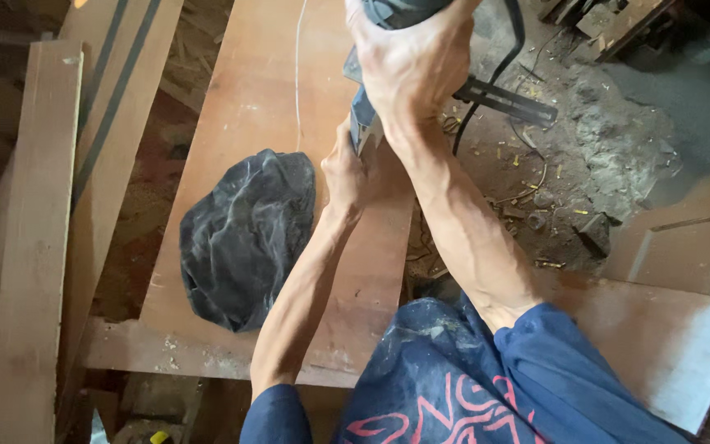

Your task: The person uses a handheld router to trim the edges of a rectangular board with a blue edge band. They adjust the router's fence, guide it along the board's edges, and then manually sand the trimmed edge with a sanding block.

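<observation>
My right hand (411, 66) grips the top of a grey handheld power saw (365, 115) that rests on a long reddish plywood board (252, 107). My left hand (345, 174) is pressed against the saw's base plate near the board's right edge, fingers closed around it. A thin pencil line (297, 74) runs along the board away from me. The saw's black metal guide bar (507, 100) sticks out to the right, and its black cord (513, 49) loops above it. Most of the saw body is hidden by my right hand.
A dark crumpled cloth bag (244, 234) lies on the board left of my left arm. Planks (39, 222) lean at the left. More board pieces (675, 329) lie at the right. The dirt floor (610, 140) beyond is strewn with wood chips and rubble.
</observation>
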